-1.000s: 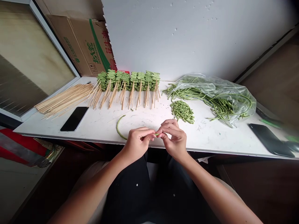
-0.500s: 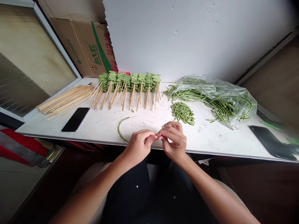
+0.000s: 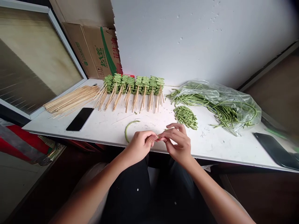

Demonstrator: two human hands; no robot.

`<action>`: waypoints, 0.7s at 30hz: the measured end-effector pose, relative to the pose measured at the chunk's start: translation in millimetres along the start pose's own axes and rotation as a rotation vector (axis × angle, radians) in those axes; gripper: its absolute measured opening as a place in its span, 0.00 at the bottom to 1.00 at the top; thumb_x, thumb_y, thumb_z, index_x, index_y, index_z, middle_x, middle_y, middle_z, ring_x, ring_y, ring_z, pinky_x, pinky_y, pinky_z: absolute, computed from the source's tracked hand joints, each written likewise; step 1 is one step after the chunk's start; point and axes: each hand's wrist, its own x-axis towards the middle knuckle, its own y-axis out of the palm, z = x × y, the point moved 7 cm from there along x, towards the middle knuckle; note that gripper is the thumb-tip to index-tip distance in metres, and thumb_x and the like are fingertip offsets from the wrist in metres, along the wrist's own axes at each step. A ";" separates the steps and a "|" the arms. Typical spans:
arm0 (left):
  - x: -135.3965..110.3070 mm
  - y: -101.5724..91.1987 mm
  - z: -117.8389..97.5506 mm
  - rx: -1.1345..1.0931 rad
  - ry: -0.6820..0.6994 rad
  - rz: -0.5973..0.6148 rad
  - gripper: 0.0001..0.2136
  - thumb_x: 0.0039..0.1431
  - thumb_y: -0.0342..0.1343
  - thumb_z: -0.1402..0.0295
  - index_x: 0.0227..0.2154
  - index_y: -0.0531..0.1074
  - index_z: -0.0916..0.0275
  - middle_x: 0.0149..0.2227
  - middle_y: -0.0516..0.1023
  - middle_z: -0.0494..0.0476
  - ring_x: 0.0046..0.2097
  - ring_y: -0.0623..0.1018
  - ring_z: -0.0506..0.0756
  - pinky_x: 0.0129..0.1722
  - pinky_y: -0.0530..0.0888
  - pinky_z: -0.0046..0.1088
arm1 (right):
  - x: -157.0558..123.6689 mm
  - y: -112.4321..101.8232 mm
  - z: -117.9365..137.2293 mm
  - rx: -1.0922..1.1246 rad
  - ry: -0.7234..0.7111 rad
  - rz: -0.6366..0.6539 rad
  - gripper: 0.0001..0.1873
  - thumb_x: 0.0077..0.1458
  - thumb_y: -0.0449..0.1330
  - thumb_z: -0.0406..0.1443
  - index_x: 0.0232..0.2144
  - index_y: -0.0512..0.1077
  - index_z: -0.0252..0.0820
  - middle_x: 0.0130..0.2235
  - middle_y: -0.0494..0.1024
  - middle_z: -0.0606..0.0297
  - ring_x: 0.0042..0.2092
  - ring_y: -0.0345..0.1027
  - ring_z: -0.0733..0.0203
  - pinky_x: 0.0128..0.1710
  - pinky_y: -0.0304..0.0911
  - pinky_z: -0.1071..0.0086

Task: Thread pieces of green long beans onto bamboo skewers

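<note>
A long green bean (image 3: 127,130) curves over the white table just left of my left hand (image 3: 140,145) and runs behind it. The fingers of that hand are closed in a pinch on the bean. Close against it, my right hand (image 3: 178,143) pinches at the bean's short end with thumb and forefinger, its other fingers bent above. Between the fingertips only a small bit of green shows. Beyond the right hand lies a heap of short cut bean pieces (image 3: 185,117).
Skewered bean bundles (image 3: 139,83) stand stacked at the back, sticks toward me. Loose bamboo skewers (image 3: 72,100) and a phone (image 3: 80,119) lie left. A plastic bag (image 3: 251,107) of long beans (image 3: 224,112) is at right, near a dark flat object (image 3: 275,151). A cardboard box (image 3: 93,51) stands behind.
The view has shifted a little, so the table's things appear farther right. The bean's free tip has moved slightly right, toward the hands. Both hands remain pinched close together.
</note>
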 end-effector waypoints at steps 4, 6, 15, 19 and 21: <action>0.3 0.1 -3.9 0.044 0.033 -0.009 0.18 0.73 0.50 0.59 0.30 0.75 0.64 0.24 0.70 0.49 0.27 0.67 0.49 0.28 0.65 0.25 | -2.7 4.2 -11.7 0.151 0.137 -0.009 0.08 0.61 0.67 0.32 0.31 0.82 0.50 0.30 0.81 0.63 0.46 0.67 0.48 0.47 0.66 0.52; 0.5 -0.9 -2.3 0.061 0.053 -0.044 0.17 0.73 0.51 0.61 0.31 0.76 0.64 0.25 0.73 0.51 0.27 0.69 0.49 0.29 0.66 0.25 | -4.2 -0.4 -23.9 0.206 0.209 -0.051 0.07 0.62 0.67 0.35 0.31 0.82 0.50 0.30 0.80 0.62 0.45 0.68 0.48 0.48 0.66 0.52; 5.7 -26.5 13.9 0.041 0.053 -0.215 0.15 0.72 0.53 0.58 0.38 0.80 0.63 0.30 0.78 0.54 0.32 0.77 0.52 0.32 0.72 0.26 | 5.3 -52.2 -95.4 -0.247 0.350 -0.071 0.09 0.60 0.69 0.45 0.37 0.86 0.49 0.36 0.77 0.59 0.45 0.68 0.47 0.51 0.63 0.49; 7.0 -18.7 18.7 0.037 0.053 -0.177 0.15 0.72 0.53 0.58 0.42 0.81 0.63 0.32 0.80 0.56 0.35 0.79 0.53 0.36 0.74 0.28 | -6.7 -24.9 -109.1 -0.383 0.349 0.171 0.13 0.64 0.65 0.45 0.36 0.86 0.46 0.35 0.79 0.56 0.42 0.64 0.47 0.47 0.62 0.51; 7.2 -15.3 19.6 0.033 0.058 -0.161 0.15 0.72 0.54 0.58 0.43 0.81 0.64 0.33 0.80 0.57 0.36 0.80 0.54 0.37 0.75 0.29 | -11.3 -15.3 -110.8 -0.422 0.338 0.260 0.15 0.66 0.61 0.44 0.37 0.86 0.45 0.35 0.80 0.54 0.42 0.63 0.46 0.46 0.61 0.51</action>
